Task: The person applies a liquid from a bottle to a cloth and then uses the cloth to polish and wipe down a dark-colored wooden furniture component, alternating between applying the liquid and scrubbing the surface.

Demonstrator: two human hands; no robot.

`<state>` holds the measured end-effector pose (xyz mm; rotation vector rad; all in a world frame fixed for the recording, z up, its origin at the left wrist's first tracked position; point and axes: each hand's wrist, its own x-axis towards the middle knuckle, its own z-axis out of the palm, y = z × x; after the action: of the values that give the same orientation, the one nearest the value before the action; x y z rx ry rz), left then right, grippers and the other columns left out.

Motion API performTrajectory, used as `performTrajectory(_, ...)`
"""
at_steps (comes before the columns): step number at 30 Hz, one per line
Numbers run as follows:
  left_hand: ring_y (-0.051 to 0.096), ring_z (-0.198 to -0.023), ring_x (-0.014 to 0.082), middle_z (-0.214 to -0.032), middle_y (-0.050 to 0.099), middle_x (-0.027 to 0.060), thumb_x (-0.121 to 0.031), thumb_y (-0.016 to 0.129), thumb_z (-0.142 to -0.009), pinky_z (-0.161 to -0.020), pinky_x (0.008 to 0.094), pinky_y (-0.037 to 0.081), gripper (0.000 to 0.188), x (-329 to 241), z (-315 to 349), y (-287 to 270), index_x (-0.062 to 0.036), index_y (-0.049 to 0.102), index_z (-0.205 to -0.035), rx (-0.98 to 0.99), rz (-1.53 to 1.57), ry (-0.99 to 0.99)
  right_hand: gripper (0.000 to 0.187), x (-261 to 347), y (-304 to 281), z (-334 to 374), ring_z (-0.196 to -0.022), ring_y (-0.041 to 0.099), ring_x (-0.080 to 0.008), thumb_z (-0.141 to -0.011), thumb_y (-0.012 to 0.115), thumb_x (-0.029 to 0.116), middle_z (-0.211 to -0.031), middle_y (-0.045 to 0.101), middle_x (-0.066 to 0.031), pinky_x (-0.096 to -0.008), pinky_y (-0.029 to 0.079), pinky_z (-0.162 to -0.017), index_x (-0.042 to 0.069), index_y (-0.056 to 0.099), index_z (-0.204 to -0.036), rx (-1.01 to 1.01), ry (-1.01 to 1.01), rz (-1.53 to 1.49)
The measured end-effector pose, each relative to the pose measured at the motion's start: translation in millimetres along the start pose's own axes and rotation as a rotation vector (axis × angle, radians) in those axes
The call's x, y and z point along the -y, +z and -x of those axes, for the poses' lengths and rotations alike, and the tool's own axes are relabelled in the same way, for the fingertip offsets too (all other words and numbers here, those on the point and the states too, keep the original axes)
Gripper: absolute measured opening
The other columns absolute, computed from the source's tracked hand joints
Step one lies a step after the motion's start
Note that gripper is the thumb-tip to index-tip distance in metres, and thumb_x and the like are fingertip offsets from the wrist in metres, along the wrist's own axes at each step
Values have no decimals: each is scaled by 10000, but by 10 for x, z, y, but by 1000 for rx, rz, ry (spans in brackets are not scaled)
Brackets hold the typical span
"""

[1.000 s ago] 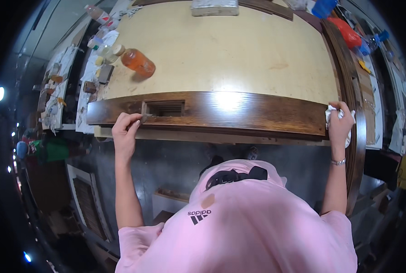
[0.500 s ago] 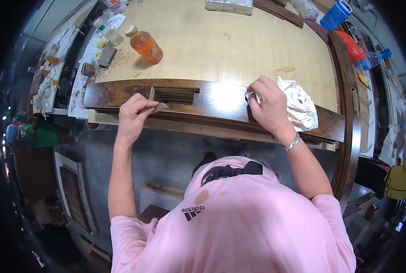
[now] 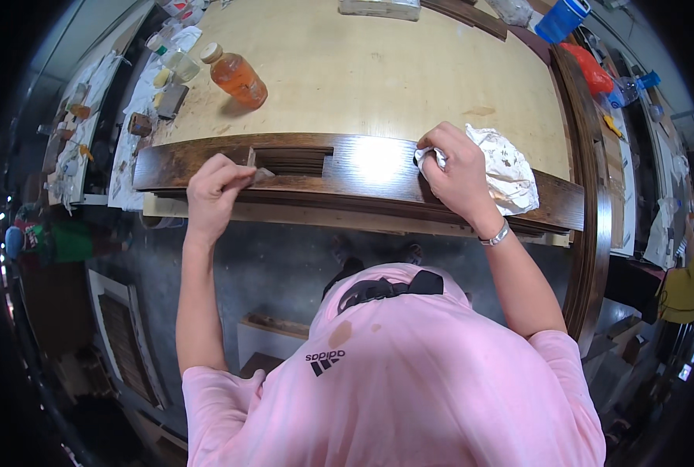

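Observation:
A dark brown varnished wooden board (image 3: 199,152) lies across the near part of the table, with a rectangular slot (image 3: 291,161) cut into it. My left hand (image 3: 213,194) pinches a small thin grey-brown scrap (image 3: 263,175), whose tip touches the board at the slot's near left corner. What the scrap is made of I cannot tell. Farther right, my right hand (image 3: 454,167) is closed on a crumpled white cloth (image 3: 502,175) with brown stains. Part of it bunches between the fingers over the board; the rest spreads beside the hand.
An orange-filled bottle (image 3: 239,79) and a clear bottle (image 3: 177,62) stand on the pale tabletop (image 3: 362,78) at left. Dark wooden lengths (image 3: 584,233) run along the right side. A blue jug (image 3: 561,22) and red plastic bag (image 3: 588,68) are at far right.
My left hand has slid a little to the left along the board with the scrap. The right hand keeps its hold on the cloth, and the whole view has shifted slightly.

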<state>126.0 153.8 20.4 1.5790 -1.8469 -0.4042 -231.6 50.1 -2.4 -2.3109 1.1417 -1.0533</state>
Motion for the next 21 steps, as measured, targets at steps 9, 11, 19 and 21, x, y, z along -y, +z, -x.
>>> performTrajectory(9, 585, -733, 134, -787, 596, 56, 99, 681, -816, -681, 242, 454, 192, 519, 108, -286, 14, 744, -976, -189, -24, -171, 58, 23, -4, 1, -766, 617, -314, -767, 617, 31, -803, 597, -109, -418, 485, -654, 54, 616, -820, -9, -12, -19)
performTrajectory(11, 580, -731, 131, -792, 586, 53, 93, 682, -822, -682, 244, 452, 178, 434, 77, -219, 24, 732, -978, -125, 48, -146, 55, 4, -11, 6, -768, 619, -316, -767, 618, 32, -803, 597, -111, -419, 485, -657, 51, 616, -819, 9, 17, -7)
performTrajectory(19, 637, -768, 183, -846, 660, 81, 14, 703, -838, -712, 292, 485, 172, 673, -9, -112, -11, 735, -1005, -287, -87, -189, 49, -6, -14, 18, -772, 619, -318, -773, 612, 32, -805, 597, -113, -422, 486, -661, 49, 614, -819, 4, 14, -3)
performTrajectory(21, 651, -766, 207, -851, 674, 73, -21, 715, -843, -715, 299, 488, 185, 483, -77, -38, -63, 754, -1019, -196, -151, -183, 49, -39, -26, 9, -775, 618, -317, -773, 611, 32, -805, 596, -114, -421, 485, -663, 49, 613, -819, 8, 11, 4)
